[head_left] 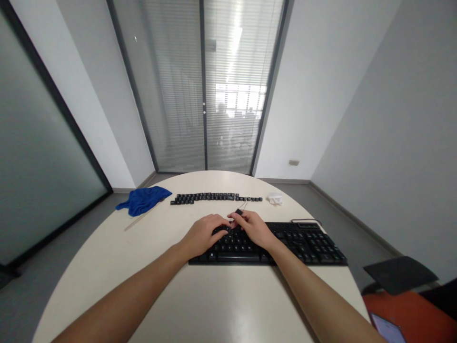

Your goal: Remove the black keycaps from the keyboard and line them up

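Observation:
A black keyboard (307,243) lies on the round white table (200,305) in front of me. My left hand (203,233) rests on the keyboard's left part, fingers curled down onto the keys. My right hand (254,227) is beside it, fingers pinched on a small keycap puller (238,212) with a black handle and thin wire that sticks up from the fingertips. Beyond the hands, a row of loose black keycaps (214,197) is laid out on the table.
A blue cloth (144,199) lies at the table's far left with a thin stick (141,218) next to it. A crumpled white tissue (274,198) sits right of the keycaps. An orange chair (410,314) with a phone (387,328) stands at lower right.

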The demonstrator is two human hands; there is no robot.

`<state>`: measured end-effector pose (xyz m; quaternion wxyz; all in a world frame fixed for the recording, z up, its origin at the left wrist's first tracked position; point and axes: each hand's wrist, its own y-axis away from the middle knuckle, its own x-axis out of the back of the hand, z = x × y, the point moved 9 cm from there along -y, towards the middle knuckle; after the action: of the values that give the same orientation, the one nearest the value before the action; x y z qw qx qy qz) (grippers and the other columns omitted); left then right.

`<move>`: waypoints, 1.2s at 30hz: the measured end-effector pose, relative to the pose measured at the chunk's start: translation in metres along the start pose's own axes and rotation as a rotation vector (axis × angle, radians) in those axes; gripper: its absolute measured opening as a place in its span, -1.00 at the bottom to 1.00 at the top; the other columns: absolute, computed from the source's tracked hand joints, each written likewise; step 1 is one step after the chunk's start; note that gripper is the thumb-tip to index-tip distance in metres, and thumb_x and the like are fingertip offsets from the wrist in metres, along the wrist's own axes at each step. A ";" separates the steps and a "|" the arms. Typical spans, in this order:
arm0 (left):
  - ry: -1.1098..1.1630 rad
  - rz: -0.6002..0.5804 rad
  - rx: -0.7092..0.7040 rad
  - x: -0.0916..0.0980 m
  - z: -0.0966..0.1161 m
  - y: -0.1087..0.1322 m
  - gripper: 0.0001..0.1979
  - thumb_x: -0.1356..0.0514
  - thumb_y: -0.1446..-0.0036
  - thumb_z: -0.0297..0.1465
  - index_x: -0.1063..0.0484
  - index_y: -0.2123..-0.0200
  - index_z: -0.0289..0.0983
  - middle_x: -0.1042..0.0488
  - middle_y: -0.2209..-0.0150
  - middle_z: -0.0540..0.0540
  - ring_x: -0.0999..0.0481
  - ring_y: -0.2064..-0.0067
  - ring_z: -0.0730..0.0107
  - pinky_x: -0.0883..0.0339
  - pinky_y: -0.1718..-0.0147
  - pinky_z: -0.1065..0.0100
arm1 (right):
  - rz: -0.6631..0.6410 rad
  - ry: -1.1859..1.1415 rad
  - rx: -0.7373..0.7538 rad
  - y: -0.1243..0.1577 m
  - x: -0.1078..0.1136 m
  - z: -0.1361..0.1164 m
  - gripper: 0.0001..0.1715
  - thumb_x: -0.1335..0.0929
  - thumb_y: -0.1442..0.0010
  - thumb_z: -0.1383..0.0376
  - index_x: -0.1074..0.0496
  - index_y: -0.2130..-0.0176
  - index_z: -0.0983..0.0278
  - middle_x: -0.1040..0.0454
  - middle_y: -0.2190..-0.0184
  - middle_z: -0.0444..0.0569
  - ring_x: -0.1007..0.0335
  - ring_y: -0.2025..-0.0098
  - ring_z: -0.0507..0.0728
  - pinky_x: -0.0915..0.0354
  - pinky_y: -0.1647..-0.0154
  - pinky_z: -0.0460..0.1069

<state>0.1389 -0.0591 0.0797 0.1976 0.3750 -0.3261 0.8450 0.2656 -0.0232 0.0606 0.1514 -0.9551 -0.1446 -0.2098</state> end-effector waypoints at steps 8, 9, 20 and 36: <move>-0.193 -0.021 -0.108 0.000 0.012 -0.003 -0.78 -0.08 -0.29 -0.30 -0.46 0.06 -0.10 -0.47 0.05 -0.07 -0.42 0.03 0.24 -0.30 0.00 0.19 | 0.038 0.014 0.032 0.000 0.002 -0.002 -0.50 -0.27 -0.27 -0.03 -0.50 0.36 0.32 -0.58 0.43 -0.03 -0.49 0.34 0.13 -0.33 0.20 -0.03; -0.203 -0.022 -0.117 0.001 0.015 -0.004 -0.77 -0.07 -0.30 -0.30 -0.46 0.06 -0.10 -0.47 0.07 -0.07 -0.42 0.04 0.24 -0.30 0.01 0.19 | 0.039 0.020 0.036 0.000 0.002 -0.001 -0.50 -0.27 -0.27 -0.03 -0.50 0.36 0.31 -0.58 0.43 -0.03 -0.49 0.34 0.13 -0.33 0.20 -0.03; -0.177 0.397 0.016 0.107 0.027 -0.044 -0.82 -0.14 -0.25 -0.32 -0.45 0.11 -0.21 -0.51 0.14 -0.04 -0.47 0.17 0.33 -0.33 0.07 0.26 | 0.054 0.060 -0.012 -0.002 0.000 0.004 -0.51 -0.27 -0.28 0.00 -0.55 0.28 0.33 -0.62 0.41 0.00 -0.50 0.33 0.14 -0.29 0.18 -0.01; -0.522 0.333 0.204 0.061 -0.115 -0.014 -0.79 -0.16 -0.20 -0.33 -0.52 0.13 -0.20 -0.55 0.13 -0.14 -0.40 0.03 0.10 -0.26 0.02 0.10 | 0.041 0.070 -0.028 -0.001 0.000 0.003 -0.49 -0.27 -0.27 -0.02 -0.57 0.32 0.32 -0.63 0.40 -0.01 -0.50 0.31 0.15 -0.29 0.13 0.00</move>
<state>0.0500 0.0368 0.0744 -0.0720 0.5386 -0.3364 0.7691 0.2664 -0.0212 0.0578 0.1474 -0.9519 -0.1167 -0.2420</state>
